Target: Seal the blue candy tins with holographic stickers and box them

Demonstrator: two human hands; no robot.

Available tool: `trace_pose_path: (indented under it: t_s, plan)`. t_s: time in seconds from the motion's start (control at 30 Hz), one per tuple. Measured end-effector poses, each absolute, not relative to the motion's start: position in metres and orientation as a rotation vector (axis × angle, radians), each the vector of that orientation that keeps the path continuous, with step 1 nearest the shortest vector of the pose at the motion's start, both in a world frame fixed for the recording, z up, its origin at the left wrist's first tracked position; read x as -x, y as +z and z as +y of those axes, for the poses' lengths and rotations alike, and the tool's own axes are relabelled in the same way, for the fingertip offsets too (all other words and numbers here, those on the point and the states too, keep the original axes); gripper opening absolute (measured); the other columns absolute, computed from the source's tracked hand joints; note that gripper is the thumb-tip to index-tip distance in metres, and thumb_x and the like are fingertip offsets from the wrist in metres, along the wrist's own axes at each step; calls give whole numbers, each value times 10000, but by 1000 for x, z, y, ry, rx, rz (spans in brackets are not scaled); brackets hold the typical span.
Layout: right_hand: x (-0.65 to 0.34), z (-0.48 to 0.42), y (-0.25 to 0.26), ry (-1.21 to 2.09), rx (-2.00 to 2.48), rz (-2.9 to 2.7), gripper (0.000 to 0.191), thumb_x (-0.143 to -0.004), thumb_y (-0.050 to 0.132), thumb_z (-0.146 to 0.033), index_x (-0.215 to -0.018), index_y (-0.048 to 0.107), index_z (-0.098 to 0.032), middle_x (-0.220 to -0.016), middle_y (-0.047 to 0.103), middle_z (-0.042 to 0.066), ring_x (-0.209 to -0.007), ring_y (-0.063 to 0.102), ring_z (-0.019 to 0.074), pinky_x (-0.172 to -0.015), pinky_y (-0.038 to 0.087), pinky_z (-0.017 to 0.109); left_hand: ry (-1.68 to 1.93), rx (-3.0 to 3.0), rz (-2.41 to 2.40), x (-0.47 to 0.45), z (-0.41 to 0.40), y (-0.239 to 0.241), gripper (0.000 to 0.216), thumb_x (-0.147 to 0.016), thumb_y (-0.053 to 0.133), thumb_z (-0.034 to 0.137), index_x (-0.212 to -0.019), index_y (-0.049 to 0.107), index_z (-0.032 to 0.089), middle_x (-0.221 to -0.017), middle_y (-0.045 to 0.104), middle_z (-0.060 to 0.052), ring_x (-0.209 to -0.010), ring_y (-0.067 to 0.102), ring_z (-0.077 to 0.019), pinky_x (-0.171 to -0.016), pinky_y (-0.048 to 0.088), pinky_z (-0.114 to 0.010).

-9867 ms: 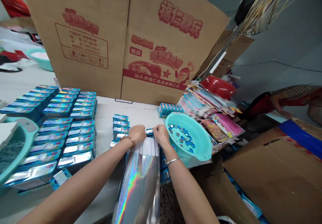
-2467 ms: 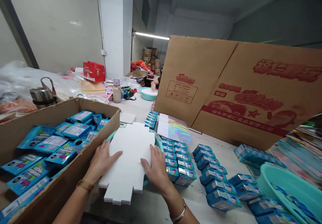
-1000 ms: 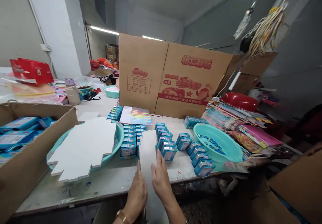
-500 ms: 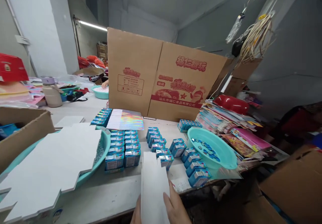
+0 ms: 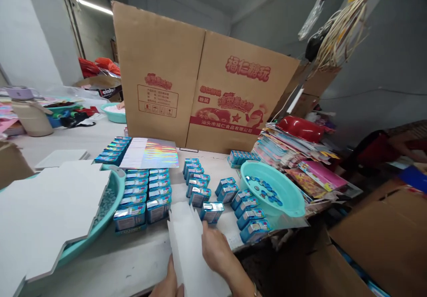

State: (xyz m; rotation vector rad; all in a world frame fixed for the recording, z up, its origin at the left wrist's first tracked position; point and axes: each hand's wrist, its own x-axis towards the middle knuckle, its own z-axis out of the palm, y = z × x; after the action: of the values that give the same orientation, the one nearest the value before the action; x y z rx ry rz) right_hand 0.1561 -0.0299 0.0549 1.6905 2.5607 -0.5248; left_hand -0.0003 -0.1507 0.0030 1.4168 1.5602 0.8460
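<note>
Upright white folded card (image 5: pixel 188 248), notched along its top edge, stands at the near edge of the table. My left hand (image 5: pixel 168 283) closes on its lower left side, partly cut off by the frame. My right hand (image 5: pixel 216 250) is curled at its right edge, fingertips hidden in part. Just beyond those fingers is a small blue box (image 5: pixel 211 211). More blue boxes (image 5: pixel 199 194) stand in a line behind it, and others (image 5: pixel 255 230) stand to the right. Packed double rows of blue boxes (image 5: pixel 130 216) are on the left.
Stacked white cards (image 5: pixel 56 212) cover much of a teal basin (image 5: pixel 116 190) with small pieces. Another teal basin (image 5: pixel 293 206) holds blue round pieces. A shiny sheet (image 5: pixel 162 154) lies before a tall cardboard panel (image 5: pixel 160 48). Papers and a red bowl (image 5: pixel 300 128) are at right.
The view has shifted to the right. My right hand has moved up along the card's right side, and the card's top layers have spread apart. The nearest blue box now stands apart from its line.
</note>
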Motion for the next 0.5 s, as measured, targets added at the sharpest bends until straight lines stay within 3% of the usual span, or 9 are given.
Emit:
trace_pose_path:
  t_s: [0.3,0.37,0.5]
  plan:
    - [-169,42,55,-353,-2020,2470,351,-940,472,-167,-1277,540,-95,-1117,696,209,-1040,680,307,-853,486,382,911,-1465,1559,10,-49,9,491,-770,482,219,-1241,561,104,-1228,681,-192,-1172,614,-351,-1034,429,-443]
    - [-169,39,52,-309,-2069,2482,461,-939,487,-185,-1391,450,-106,-1264,624,210,-1094,651,305,-875,487,383,915,-1462,1597,17,-44,7,551,-781,486,216,-1315,515,81,-1265,661,-207,-1173,614,-351,-1029,427,-437]
    - [-166,20,37,-146,-2093,2541,652,-913,519,-183,-1519,289,-115,-1389,506,220,-1182,559,350,-838,517,422,814,-1411,1818,19,-61,10,781,-861,428,243,-1537,139,-22,-1365,556,-310,-1143,631,-401,-980,437,-488]
